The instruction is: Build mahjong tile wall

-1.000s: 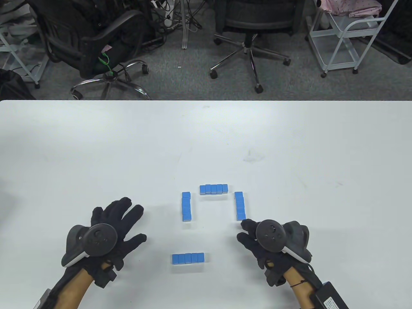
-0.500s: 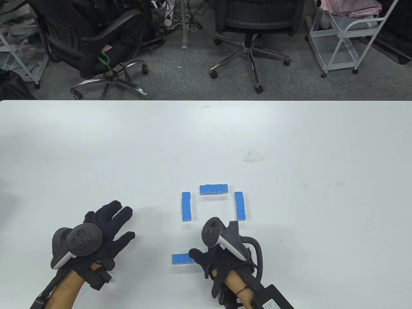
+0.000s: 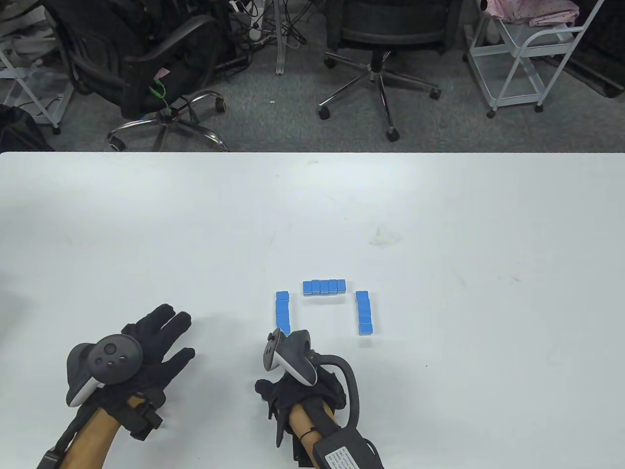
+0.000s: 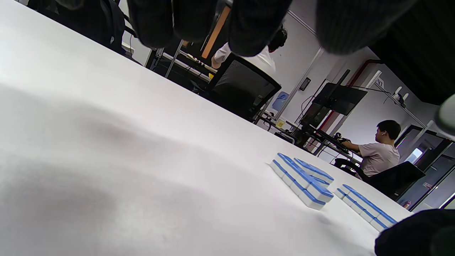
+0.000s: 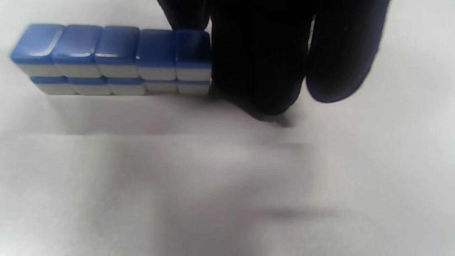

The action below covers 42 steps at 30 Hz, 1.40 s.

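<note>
Table view: three blue-topped tile rows (image 3: 321, 287) form an open-bottomed square on the white tabletop (image 3: 439, 234); right hand (image 3: 288, 391) covers the fourth row below; left hand (image 3: 151, 337) lies flat, fingers spread, holding nothing.
Left wrist view: rows (image 4: 302, 179) blue over white, two layers.
Right wrist view: fingers (image 5: 259, 64) touch the end of a five-long, two-high row (image 5: 110, 58); grip can't be told.
</note>
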### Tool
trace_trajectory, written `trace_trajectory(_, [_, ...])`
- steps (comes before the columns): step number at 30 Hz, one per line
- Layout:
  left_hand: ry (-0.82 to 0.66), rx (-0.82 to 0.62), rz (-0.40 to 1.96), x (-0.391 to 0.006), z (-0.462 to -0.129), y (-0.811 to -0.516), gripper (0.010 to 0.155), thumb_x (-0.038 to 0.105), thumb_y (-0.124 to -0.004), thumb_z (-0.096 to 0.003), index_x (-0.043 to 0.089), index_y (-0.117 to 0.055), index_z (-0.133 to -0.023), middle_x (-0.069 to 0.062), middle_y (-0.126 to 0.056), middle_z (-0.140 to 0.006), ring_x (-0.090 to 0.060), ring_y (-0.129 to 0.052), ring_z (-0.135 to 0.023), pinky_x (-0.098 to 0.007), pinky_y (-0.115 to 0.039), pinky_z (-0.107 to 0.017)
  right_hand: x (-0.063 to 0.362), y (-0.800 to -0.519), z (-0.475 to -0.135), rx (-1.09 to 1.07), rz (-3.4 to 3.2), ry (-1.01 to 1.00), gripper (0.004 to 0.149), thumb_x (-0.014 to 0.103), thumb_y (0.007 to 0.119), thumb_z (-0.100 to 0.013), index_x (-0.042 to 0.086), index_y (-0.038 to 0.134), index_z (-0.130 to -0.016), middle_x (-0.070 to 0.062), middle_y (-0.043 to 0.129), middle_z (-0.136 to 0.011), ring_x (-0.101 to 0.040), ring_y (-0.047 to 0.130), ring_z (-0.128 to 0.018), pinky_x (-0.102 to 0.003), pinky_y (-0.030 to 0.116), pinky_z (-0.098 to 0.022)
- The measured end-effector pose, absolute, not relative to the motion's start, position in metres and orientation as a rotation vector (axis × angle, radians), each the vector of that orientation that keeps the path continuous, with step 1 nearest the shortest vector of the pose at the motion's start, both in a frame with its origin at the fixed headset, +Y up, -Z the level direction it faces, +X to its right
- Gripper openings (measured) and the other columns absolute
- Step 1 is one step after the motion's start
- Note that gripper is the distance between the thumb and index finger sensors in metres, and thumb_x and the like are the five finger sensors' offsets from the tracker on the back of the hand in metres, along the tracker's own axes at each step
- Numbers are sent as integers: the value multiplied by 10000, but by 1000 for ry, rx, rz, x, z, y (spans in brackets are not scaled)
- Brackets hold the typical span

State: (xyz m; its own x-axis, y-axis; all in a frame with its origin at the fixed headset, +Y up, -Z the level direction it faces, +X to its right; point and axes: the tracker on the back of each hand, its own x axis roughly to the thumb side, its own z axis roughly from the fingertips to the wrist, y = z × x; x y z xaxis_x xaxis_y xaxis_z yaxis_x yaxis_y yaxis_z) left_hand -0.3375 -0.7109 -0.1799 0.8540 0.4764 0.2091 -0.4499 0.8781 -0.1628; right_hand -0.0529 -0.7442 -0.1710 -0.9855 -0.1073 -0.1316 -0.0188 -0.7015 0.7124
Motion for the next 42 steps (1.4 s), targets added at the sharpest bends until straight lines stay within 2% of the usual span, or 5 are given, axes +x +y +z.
trace_trajectory(20, [-216,-118,511,-345,-181,-709,720,633,-663,-476,320,-551,-1114,-82,-383,-1203,-437,-479,-1097,-752,-342,-743,-82,-743,-165,375,-2599,-1080,1045,830,467,-250,114,327,-998,-233,724,-930,-480,871,-773,-608,796,-512])
trace_trajectory(26, [-213,-125,512,-345,-181,-710,718,631,-663,-477,316,-557,-1113,-82,-389,-1202,-440,-483,-1096,-752,-344,-743,-85,-745,-163,346,-2567,-981,1042,841,510,-278,94,349,-987,-229,756,-899,-458,913,-723,-578,812,-501])
trace_trajectory(31, [-203,-139,519,-346,-184,-712,716,629,-662,-478,315,-556,-1113,-84,-391,-1202,-440,-483,-1095,-750,-343,-744,-90,-750,-153,276,-2525,-801,1024,846,452,-285,101,345,-978,-225,759,-889,-433,940,-676,-552,827,-481])
trace_trajectory(37, [-198,-149,520,-346,-182,-713,714,628,-661,-478,313,-560,-1112,-84,-396,-1201,-439,-485,-1095,-750,-345,-744,-81,-751,-157,258,-2551,-763,998,841,479,-285,129,357,-973,-234,736,-907,-434,935,-674,-552,821,-485])
trace_trajectory(42, [-195,-161,518,-345,-184,-714,714,627,-662,-479,312,-561,-1112,-84,-397,-1201,-440,-483,-1095,-748,-344,-746,-54,-751,-173,360,-2578,-761,992,843,491,-282,139,376,-971,-233,734,-910,-433,931,-678,-552,815,-493])
